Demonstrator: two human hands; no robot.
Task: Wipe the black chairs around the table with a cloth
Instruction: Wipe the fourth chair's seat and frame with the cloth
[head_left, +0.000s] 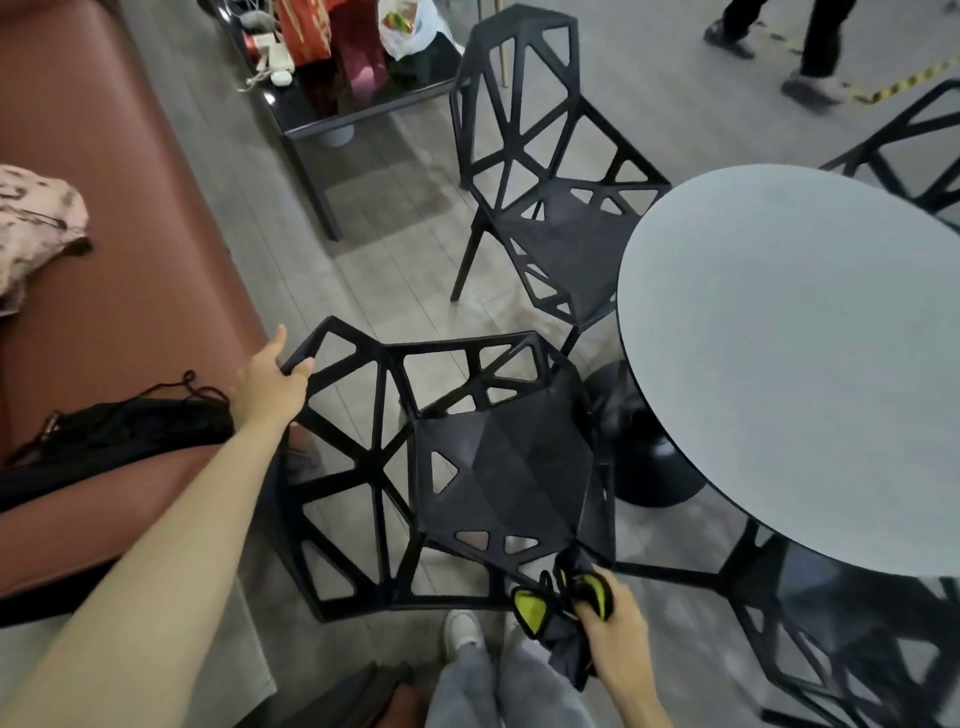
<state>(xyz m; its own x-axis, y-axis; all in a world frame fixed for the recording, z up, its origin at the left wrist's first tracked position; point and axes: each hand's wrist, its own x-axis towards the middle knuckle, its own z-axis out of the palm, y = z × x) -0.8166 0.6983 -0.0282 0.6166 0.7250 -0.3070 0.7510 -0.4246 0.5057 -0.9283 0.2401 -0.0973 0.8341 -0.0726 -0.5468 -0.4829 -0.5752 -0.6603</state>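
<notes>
My left hand (270, 382) grips the top corner of the near chair (467, 467), fingers curled over the frame's edge and thumb sticking up. That chair stands right in front of me with its back toward the brown bench (130, 260) and its seat facing the round grey table (800, 364). My right hand (615, 621) is curled around the cloth (558, 608), a dark rag with yellow-green patches, bunched at the seat's front corner nearest me; it touches the chair's edge there, and a tail of it hangs below my fist. A second chair (545, 171) stands at the table's far-left edge, seat tucked partly beneath the top. A third (831, 639) sits under the table's near edge on my right, and part of a fourth (914, 156) shows beyond the far edge. On the bench lie a black bag (130, 431) and a pale patterned bundle (36, 228). My shoe (462, 631) shows below the near chair.
</notes>
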